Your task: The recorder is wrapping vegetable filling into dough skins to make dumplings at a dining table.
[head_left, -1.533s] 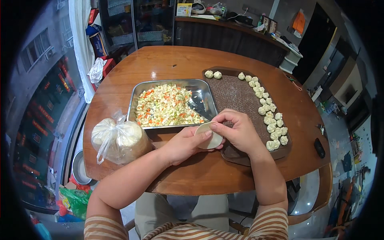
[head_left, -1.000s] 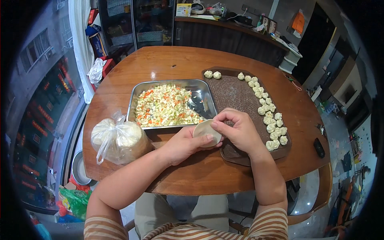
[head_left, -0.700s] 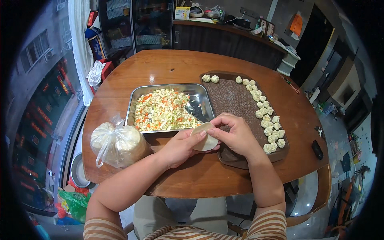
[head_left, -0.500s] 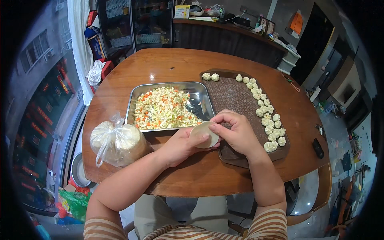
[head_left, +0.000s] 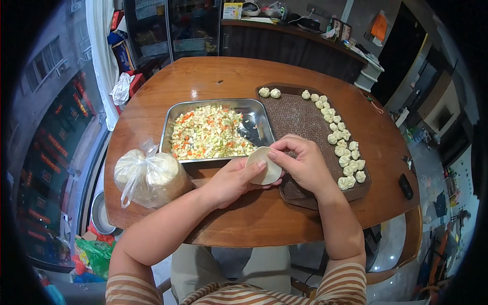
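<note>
A round, pale dumpling wrapper is held between my hands above the table's near edge. My left hand grips it from the left, thumb on top and fingers beneath. On the upper right rim, my right hand pinches it between thumb and fingers. Just beyond the wrapper lies a steel tray of chopped filling, white, green and orange, heaped to the left. To the right, a brown patterned tray bears pleated dumplings, lined mostly along its right side. No filling shows on the wrapper.
A tied clear plastic bag of pale dough rounds stands left of my left forearm. The wooden table curves around everything. A black oblong object lies near its right edge, and a red-handled tool at the far right.
The wrapper is turned a little and shows more of its flat face. Both hands keep their hold on it. The whole view has shifted slightly.
</note>
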`<act>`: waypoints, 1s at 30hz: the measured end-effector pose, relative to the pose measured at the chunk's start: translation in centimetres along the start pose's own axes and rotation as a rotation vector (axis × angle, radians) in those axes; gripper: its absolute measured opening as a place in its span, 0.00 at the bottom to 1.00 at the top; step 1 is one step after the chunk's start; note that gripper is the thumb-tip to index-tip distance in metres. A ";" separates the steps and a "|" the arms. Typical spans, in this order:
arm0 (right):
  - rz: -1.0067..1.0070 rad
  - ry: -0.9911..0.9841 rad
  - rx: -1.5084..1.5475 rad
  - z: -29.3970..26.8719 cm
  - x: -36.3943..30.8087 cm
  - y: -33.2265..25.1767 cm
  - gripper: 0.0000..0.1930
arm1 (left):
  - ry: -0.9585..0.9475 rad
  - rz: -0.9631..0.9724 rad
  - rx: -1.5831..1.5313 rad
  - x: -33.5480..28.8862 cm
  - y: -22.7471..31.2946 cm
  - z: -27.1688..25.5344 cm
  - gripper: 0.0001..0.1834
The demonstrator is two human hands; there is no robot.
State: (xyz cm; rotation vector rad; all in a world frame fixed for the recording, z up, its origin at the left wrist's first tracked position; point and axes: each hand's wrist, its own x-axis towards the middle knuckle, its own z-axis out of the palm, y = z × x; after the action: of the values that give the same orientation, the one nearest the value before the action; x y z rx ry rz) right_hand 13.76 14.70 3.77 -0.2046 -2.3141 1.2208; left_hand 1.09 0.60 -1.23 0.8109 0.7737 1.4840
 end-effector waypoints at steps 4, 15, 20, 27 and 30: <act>-0.053 -0.003 -0.019 -0.1 0.1 0.1 0.08 | 0.006 0.023 0.057 -0.1 -0.1 0.1 0.19; 0.065 -0.065 0.134 0.1 -0.1 -1.2 0.08 | 0.020 0.011 0.044 0.0 0.0 0.2 0.19; 0.093 -0.068 0.098 0.1 -0.1 -0.4 0.08 | 0.014 0.012 0.053 -0.1 0.1 0.3 0.20; -0.002 -0.036 -0.043 -0.1 -0.1 -0.1 0.09 | 0.017 0.025 0.104 -0.1 0.0 0.2 0.18; -0.042 -0.026 -0.081 -0.1 0.0 -0.1 0.09 | 0.024 0.042 0.120 -0.1 0.0 0.1 0.18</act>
State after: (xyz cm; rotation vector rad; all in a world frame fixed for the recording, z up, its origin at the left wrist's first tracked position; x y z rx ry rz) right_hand 13.79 14.71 3.91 -0.1687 -2.3804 1.1169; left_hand 1.22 0.45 -1.16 0.9056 0.8744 1.4975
